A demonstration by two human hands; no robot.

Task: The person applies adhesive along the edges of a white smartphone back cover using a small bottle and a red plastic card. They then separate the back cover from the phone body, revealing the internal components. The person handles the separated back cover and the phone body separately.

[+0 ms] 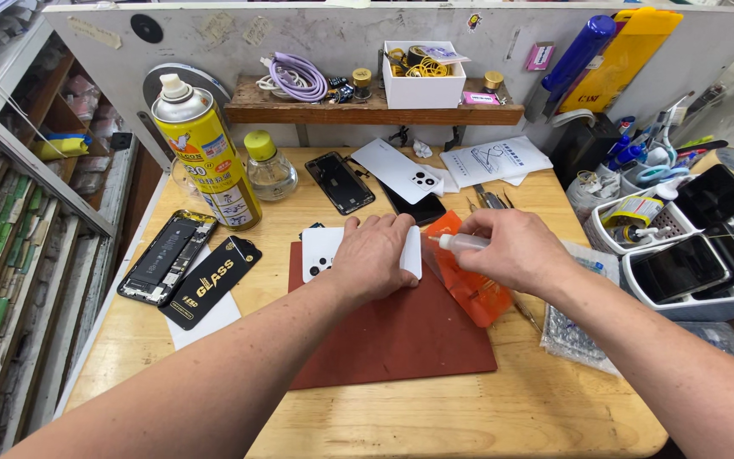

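Right now my left hand [373, 255] lies flat over a white phone back cover [323, 253], fingers spread and pressing it onto the dark red work mat [401, 340] at the middle of the wooden bench [469, 416]. The cover's camera holes show at the hand's left, and a white edge sticks out past my fingertips on the right. My right hand [507, 251] is closed around a small clear squeeze bottle [460, 242], nozzle aimed left — its tip just beside that white edge. Under this hand sits an orange translucent bag [473, 289], partly on the mat.

Further out, a flat black package with gold lettering [211, 281] lies left of the mat, next to an opened phone [167, 255] with its insides showing. Behind those stands one tall yellow spray can [206, 153] with a patchwork of coloured labels, then one small glass bottle with a yellow cap [267, 166]. Two more phone parts lie behind my hands — a black screen [340, 181] and a second white back cover [401, 170] — beside a printed white leaflet [494, 159]. One white box [423, 85] of yellow rings stands on the shelf.
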